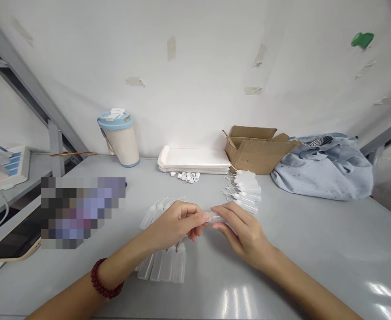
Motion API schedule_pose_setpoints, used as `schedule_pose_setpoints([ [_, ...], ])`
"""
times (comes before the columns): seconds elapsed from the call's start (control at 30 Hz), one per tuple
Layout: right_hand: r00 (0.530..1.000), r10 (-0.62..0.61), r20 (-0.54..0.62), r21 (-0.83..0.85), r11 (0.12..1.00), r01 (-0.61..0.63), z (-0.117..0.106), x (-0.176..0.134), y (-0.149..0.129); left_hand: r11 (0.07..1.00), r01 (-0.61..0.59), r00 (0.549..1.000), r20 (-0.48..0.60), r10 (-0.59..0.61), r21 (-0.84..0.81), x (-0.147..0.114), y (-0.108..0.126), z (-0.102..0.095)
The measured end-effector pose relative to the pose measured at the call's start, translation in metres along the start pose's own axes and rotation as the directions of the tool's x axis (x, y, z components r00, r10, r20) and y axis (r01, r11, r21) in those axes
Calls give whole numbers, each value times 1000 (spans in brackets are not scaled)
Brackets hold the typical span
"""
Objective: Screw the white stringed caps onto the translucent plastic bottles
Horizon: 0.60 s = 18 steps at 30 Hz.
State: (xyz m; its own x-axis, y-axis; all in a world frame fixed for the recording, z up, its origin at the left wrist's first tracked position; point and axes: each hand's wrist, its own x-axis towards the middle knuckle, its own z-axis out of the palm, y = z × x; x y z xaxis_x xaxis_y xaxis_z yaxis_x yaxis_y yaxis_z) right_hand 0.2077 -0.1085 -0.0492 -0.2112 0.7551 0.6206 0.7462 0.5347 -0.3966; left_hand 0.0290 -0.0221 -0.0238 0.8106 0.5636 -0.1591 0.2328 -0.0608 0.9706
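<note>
Between my hands, above the grey table (315, 249), is a small clear plastic bottle (218, 218), lying sideways. My left hand (178, 224) pinches its neck end between thumb and fingers; whether a cap sits there is hidden. My right hand (245, 229) grips the body of the bottle, thumb below and fingers above. Under and beside my left hand lie several similar bottles (162, 266) with thin white loops at their tops. Another fanned row of bottles (247, 195) is beyond my right hand. Several small white caps (189, 177) are scattered farther back.
A stack of white padded envelopes (195, 159) lies against the wall, beside an open cardboard box (258, 155) and a crumpled grey-blue cloth (325, 173). At the left stand a cream tumbler (122, 144) and a phone (17, 233). A power strip (17, 166) is farther left.
</note>
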Motion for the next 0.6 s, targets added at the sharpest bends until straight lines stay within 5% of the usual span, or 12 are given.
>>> schedule_pose_setpoints([
  [0.1, 999, -34, 30, -48, 998, 36, -1, 0, 1, 999, -31, 1000, -5, 30, -12, -1, 0, 1],
  [0.33, 963, 222, 152, 148, 958, -244, -9, 5, -6, 997, -43, 998, -50, 40, -57, 1, -2, 7],
  [0.6, 997, -8, -76, 49, 999, 12, -1, 1, -1, 995, 10, 1000, 3, -10, -97, 3, -3, 3],
])
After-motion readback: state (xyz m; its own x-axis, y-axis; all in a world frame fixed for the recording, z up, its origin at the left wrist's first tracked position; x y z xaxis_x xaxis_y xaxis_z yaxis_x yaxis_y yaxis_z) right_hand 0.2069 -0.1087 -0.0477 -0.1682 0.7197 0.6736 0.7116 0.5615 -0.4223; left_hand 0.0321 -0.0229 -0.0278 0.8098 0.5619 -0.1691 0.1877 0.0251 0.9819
